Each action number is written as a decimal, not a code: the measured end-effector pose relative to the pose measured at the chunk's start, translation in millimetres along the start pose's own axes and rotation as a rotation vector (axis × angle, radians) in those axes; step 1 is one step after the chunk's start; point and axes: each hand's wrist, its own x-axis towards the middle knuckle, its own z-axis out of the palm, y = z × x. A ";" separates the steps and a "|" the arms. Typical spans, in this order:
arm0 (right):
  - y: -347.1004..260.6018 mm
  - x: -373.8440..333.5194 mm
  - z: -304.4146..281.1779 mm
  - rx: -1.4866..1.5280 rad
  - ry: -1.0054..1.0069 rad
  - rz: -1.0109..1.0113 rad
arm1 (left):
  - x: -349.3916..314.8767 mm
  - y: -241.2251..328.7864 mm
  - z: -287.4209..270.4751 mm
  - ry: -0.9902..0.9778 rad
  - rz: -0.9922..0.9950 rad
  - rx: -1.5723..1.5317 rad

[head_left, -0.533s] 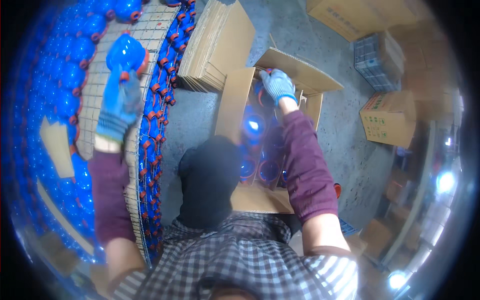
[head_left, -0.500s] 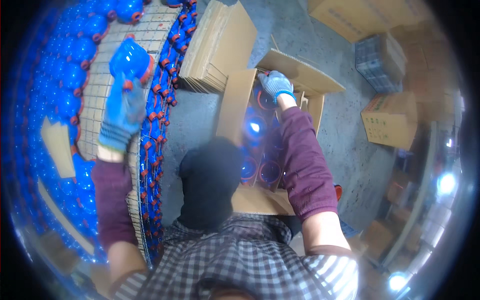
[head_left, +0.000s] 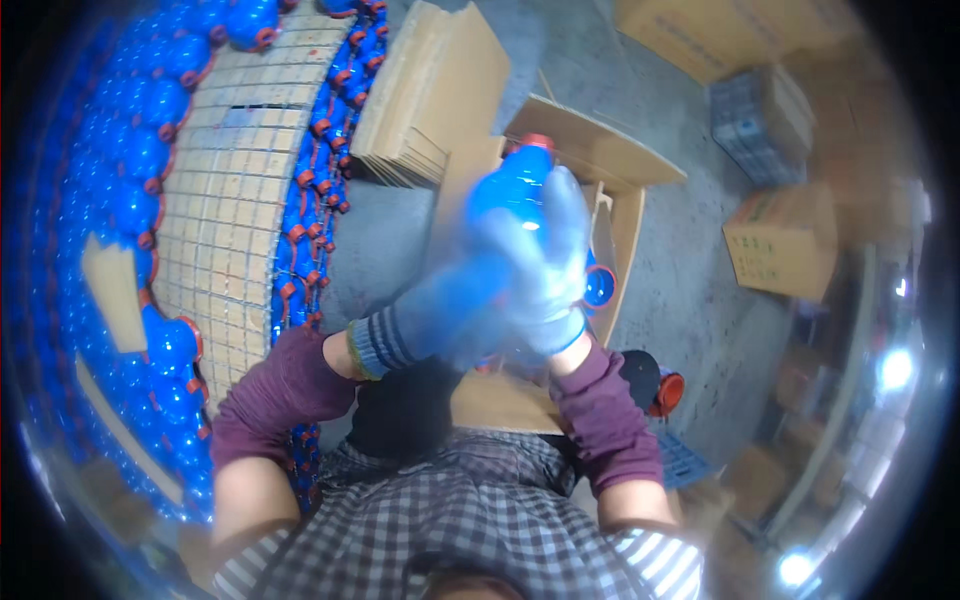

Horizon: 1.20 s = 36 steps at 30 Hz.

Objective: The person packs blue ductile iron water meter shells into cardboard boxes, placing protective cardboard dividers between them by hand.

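A glossy blue vessel with a red tip (head_left: 507, 192) is held over an open cardboard box (head_left: 505, 403), its tip pointing away from me. My right hand (head_left: 553, 262), in a pale knit glove, lies closed along the vessel's right side. From the lower left, my left hand (head_left: 450, 305), in a blue glove with a striped cuff, closes on its near end; motion smears the fingers. Inside the box, a blue piece with a red round rim (head_left: 599, 286) shows beside a cardboard divider (head_left: 600, 225). My hands hide most of the other contents.
On my left is a wire rack (head_left: 225, 190) lined with cardboard, with many similar blue vessels (head_left: 140, 155) beside it. Stacked flat cardboard (head_left: 435, 90) stands beyond the box. Closed cartons (head_left: 782, 240) are at the right. A red-rimmed piece (head_left: 667, 394) sits near my right elbow.
My left hand has brought the blue vessel from above the rack rightward to the box. My right hand has drawn back from the box's far end and met the vessel.
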 end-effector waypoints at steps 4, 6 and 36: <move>48.4 0.1 -35.9 0.090 0.285 0.212 | 47.7 41.6 -11.0 -0.093 0.012 -0.048; 79.8 -1.6 -53.6 0.107 0.273 0.480 | 109.1 48.6 -73.1 -0.188 -0.018 -0.365; 58.2 -25.8 -44.2 -0.061 -0.031 -0.017 | 52.7 -17.8 29.5 0.044 -0.267 -0.454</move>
